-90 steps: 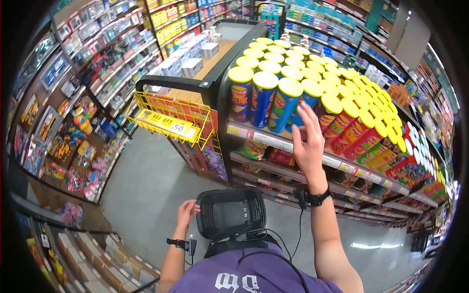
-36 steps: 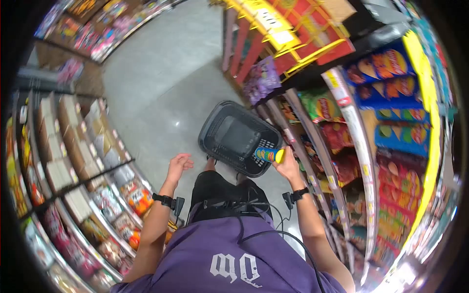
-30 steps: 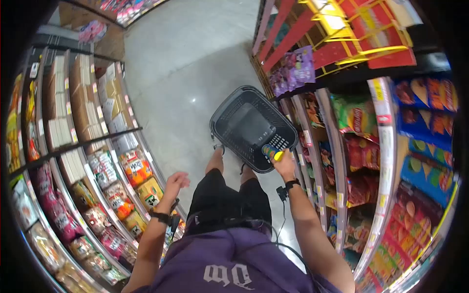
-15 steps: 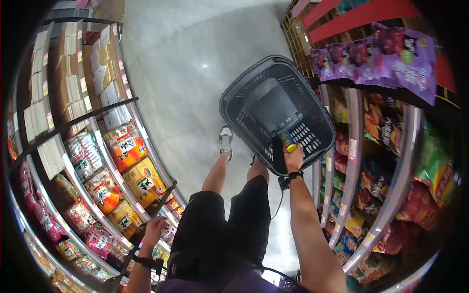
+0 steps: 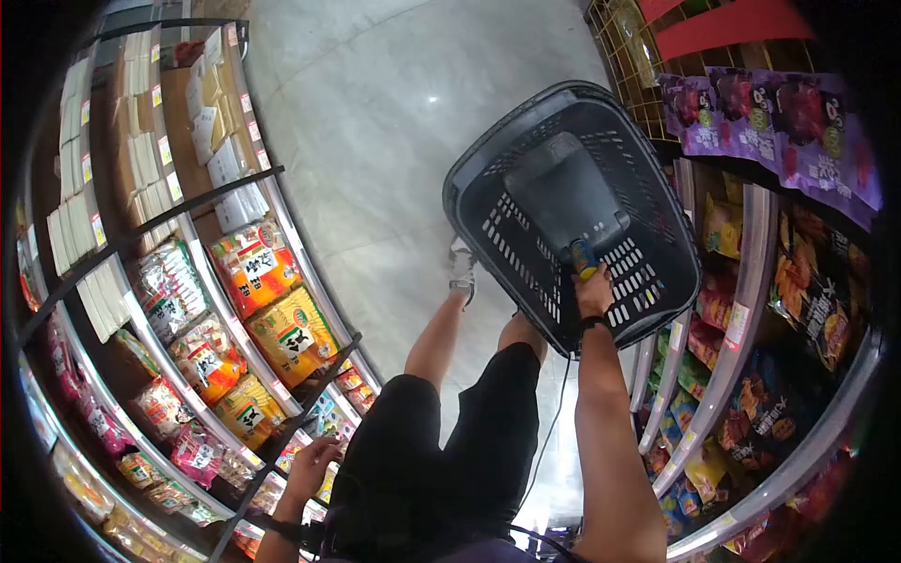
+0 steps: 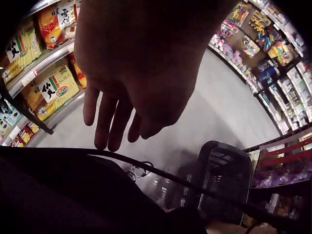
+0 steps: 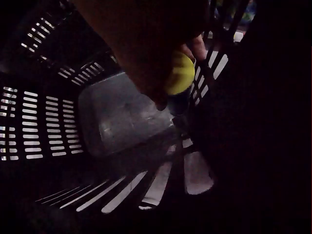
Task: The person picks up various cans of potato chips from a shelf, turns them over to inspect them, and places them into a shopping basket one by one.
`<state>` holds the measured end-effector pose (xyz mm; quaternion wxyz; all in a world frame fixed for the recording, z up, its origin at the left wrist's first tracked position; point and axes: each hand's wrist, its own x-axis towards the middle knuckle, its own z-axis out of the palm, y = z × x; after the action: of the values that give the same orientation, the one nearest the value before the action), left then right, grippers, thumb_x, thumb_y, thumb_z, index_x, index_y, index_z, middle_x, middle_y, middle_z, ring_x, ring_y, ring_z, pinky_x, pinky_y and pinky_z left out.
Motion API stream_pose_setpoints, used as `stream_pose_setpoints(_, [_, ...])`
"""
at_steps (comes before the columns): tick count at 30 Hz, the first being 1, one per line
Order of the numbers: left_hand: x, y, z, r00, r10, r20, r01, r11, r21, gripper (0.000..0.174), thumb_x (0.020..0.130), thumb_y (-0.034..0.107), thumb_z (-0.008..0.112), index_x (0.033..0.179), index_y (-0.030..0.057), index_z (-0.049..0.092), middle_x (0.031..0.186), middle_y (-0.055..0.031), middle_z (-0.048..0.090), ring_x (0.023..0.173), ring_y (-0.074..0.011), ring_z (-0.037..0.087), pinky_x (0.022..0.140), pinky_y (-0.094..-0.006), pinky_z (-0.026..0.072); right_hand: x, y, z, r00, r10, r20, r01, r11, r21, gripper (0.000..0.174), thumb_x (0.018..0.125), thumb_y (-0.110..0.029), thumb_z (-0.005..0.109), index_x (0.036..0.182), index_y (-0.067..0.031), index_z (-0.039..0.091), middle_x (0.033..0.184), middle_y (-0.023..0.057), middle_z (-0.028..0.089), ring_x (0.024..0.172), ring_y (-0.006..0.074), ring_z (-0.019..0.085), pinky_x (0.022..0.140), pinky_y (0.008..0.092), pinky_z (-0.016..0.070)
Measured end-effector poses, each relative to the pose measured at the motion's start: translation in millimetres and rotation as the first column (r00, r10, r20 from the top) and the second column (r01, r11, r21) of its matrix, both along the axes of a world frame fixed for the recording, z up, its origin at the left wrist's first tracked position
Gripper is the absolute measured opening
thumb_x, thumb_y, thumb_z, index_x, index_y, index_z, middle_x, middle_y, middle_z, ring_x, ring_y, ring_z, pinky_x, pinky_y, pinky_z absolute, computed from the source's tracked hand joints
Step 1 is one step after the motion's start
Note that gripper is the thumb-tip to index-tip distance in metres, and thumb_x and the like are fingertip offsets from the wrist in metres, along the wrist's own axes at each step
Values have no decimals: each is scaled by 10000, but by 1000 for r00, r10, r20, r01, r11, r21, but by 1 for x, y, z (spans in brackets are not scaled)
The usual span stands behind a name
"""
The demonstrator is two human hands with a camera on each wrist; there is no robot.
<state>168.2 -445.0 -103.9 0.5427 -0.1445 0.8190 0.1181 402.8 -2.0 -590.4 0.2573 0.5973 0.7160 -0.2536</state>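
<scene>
My right hand point(image 5: 593, 293) reaches down inside a black shopping basket point(image 5: 568, 192) and holds a blue chip canister with a yellow lid point(image 5: 584, 257). From the right wrist view, fingers and thumb lie around the yellow lid point(image 7: 181, 73), and the canister's lower end points at the basket floor point(image 7: 122, 112). Much of that view is dark. The left hand point(image 5: 310, 466) hangs beside the left thigh, near a shelf of snack bags, holding nothing. Its fingers point(image 6: 103, 124) point loosely downward in the left wrist view.
Shelves of rice cracker bags point(image 5: 291, 336) line the left side. To the right stand shelves of chip bags point(image 5: 807, 291), with purple bags point(image 5: 793, 127) hanging at the end by a wire rack point(image 5: 631, 52). Grey floor point(image 5: 375, 122) runs between, and a cable point(image 5: 554, 436) trails from the right wrist.
The right hand was at the canisters on the shelf; it has since taken a blue one and lowered it into the basket. The head view has tilted down, and the left hand has dropped lower.
</scene>
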Motion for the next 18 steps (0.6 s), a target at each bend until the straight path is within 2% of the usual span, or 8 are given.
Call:
stream_pose_setpoints(5, [-4, 31, -2, 995, -98, 3, 98, 995, 21, 254, 1020, 182, 598, 1192, 12, 674, 948, -124, 755, 897, -182, 731, 845, -308, 545, -3, 1, -1, 997, -75, 10, 76, 992, -102, 799, 761, -374, 856, 1373, -86, 431, 1291, 205, 599, 1192, 429, 590, 948, 527, 521])
stream_pose_setpoints(7, [-4, 35, -3, 996, -92, 14, 92, 995, 24, 268, 1020, 193, 600, 1199, 7, 674, 949, -121, 756, 910, -187, 730, 848, -318, 546, 9, -1, -6, 993, -72, -92, 65, 995, -81, 766, 797, -386, 833, 1376, -78, 438, 1282, 220, 614, 1178, 439, 605, 943, 516, 521])
stream_pose_setpoints(10, [-9, 43, 0, 995, -96, 5, 94, 985, 148, 244, 1020, 155, 601, 1174, -26, 653, 951, -103, 735, 894, -167, 706, 839, -316, 547, 10, 6, 32, 986, -142, -84, 138, 989, -45, 713, 786, -362, 840, 1335, -81, 482, 1274, 204, 619, 1184, 416, 609, 945, 498, 534])
stream_pose_setpoints(12, [-16, 35, 2, 994, -106, 2, 104, 974, 199, 248, 1021, 166, 593, 1183, -11, 657, 950, -111, 744, 906, -176, 716, 842, -314, 541, 23, 8, 49, 947, -226, -230, 196, 970, -146, 681, 797, -340, 821, 1341, -56, 528, 1267, 226, 643, 1166, 428, 625, 955, 502, 521])
stream_pose_setpoints(13, [-19, 32, 4, 994, -113, 2, 109, 968, 228, 253, 1023, 176, 585, 1191, 3, 661, 948, -120, 753, 919, -185, 726, 844, -311, 534, 20, 7, 79, 955, -187, -231, 180, 982, -51, 687, 818, -377, 783, 1371, -47, 545, 1268, 255, 651, 1177, 432, 623, 964, 509, 511])
stream_pose_setpoints(14, [-23, 31, 5, 991, -125, -40, 131, 952, 276, 249, 1016, 170, 594, 1186, 0, 661, 937, -116, 749, 911, -178, 723, 832, -313, 536, 18, 13, 111, 967, -235, -95, 220, 964, -150, 741, 829, -429, 756, 1425, -57, 519, 1267, 262, 655, 1181, 432, 625, 988, 493, 503])
stream_pose_setpoints(17, [-40, 6, -8, 997, -54, -62, 77, 882, 464, 239, 1003, 144, 605, 1179, -6, 662, 950, -91, 728, 892, -171, 707, 816, -301, 536, 39, 12, 148, 941, -247, -232, 200, 958, -206, 583, 844, -392, 725, 1303, -47, 626, 1168, 265, 693, 1146, 407, 654, 943, 478, 527])
stream_pose_setpoints(18, [-53, 10, -9, 996, -79, -46, 91, 881, 464, 233, 1005, 132, 597, 1177, -9, 664, 956, -86, 718, 874, -164, 695, 811, -289, 536, 83, -6, 85, 841, -235, -487, 195, 972, -133, 509, 866, -376, 691, 1249, -44, 643, 1092, 231, 723, 1084, 413, 678, 896, 471, 550])
